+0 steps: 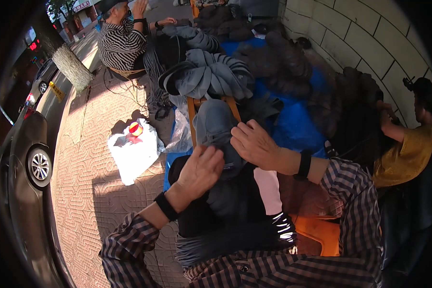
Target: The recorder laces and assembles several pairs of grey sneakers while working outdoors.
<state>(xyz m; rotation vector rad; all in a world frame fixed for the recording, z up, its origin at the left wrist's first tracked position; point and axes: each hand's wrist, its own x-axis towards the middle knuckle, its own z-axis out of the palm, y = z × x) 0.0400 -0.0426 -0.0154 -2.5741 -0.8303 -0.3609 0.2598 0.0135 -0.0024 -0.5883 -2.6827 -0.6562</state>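
A grey cap (pixel 215 121) lies in front of me between my hands, its rounded brim pointing away. My left hand (pixel 200 172) is at its near left side with the fingers curled in. Across from it, my right hand (pixel 254 144) is at the cap's right edge, thumb and fingers pinched together. Whatever the fingertips hold is too small or hidden to make out. Just beyond, a fanned stack of grey caps (pixel 213 77) rests over an orange-brown stool frame (pixel 191 120). A bundle of dark grey cords (pixel 216 242) lies across my lap.
Dark cap piles (pixel 278 57) cover a blue sheet (pixel 297 125) ahead. A white plastic bag (pixel 137 153) sits on the paving at left. One person (pixel 122 45) sits far left, another (pixel 403 153) at right beside the tiled wall (pixel 355 36). A parked car (pixel 26 192) stands left.
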